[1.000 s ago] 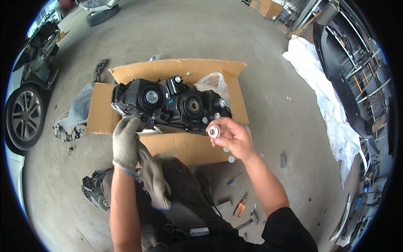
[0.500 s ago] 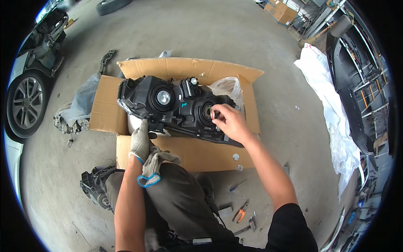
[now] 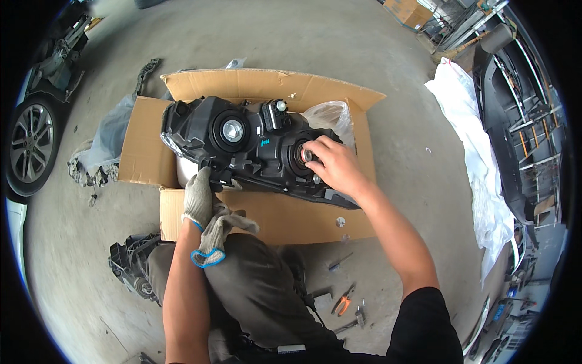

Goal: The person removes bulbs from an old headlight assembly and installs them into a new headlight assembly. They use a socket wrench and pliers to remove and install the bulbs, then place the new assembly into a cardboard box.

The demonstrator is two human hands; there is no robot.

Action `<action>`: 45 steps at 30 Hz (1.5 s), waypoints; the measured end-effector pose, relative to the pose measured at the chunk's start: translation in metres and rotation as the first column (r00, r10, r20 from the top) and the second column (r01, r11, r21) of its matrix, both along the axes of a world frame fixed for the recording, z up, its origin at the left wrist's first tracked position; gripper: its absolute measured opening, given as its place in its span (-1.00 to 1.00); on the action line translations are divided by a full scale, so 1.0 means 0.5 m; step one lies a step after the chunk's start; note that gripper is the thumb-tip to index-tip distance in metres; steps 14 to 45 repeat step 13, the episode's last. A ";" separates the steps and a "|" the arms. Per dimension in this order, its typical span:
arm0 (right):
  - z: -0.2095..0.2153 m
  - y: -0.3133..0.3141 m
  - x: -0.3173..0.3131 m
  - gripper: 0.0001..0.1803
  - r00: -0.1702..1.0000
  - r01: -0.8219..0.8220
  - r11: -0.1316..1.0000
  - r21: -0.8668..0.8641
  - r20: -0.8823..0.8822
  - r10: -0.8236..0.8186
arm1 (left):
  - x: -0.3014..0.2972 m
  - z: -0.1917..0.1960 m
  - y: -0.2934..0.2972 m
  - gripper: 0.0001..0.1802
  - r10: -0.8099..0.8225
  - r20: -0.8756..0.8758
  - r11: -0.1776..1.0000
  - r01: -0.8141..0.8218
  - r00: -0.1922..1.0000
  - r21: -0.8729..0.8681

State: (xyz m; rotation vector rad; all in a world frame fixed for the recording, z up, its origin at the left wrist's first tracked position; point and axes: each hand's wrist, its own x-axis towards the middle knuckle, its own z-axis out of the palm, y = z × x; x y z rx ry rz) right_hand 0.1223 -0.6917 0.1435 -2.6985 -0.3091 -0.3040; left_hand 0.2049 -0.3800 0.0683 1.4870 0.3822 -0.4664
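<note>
A black car headlight (image 3: 248,130), its back side up, lies across an open cardboard box (image 3: 273,219). My left hand (image 3: 199,197), in a knitted glove, grips the near edge of its housing toward the left end. A second glove (image 3: 218,235) lies over my left wrist and thigh. Bare, my right hand (image 3: 339,165) pinches a small round silver part with a red edge (image 3: 306,156) at the headlight's right round opening. My fingers partly cover the part and the opening. The left round opening (image 3: 232,131) shows a shiny centre.
On the floor near my feet are orange-handled pliers (image 3: 344,300), a screwdriver (image 3: 341,262) and a hammer (image 3: 360,316). Another black lamp unit (image 3: 136,267) sits by my left leg. A car wheel (image 3: 33,142) stands far left; white sheeting (image 3: 464,158) lies at right.
The round part in my right hand has gone from beside the right opening into line with it, against it. My left hand keeps its hold. The whole view has shifted slightly.
</note>
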 end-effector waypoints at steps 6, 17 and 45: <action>-0.001 0.010 -0.001 -0.63 0.998 -0.036 0.999 -0.014 0.057 0.037 | -0.004 0.004 0.003 -0.62 0.026 -0.016 0.999 -0.027 1.000 -0.042; -0.001 0.016 -0.007 -0.57 0.997 -0.023 0.997 -0.074 0.072 0.029 | -0.005 -0.006 0.001 -0.61 0.026 0.027 0.999 -0.026 0.999 -0.028; -0.001 0.016 -0.007 -0.57 0.997 -0.023 0.997 -0.074 0.072 0.029 | -0.005 -0.006 0.001 -0.61 0.026 0.027 0.999 -0.026 0.999 -0.028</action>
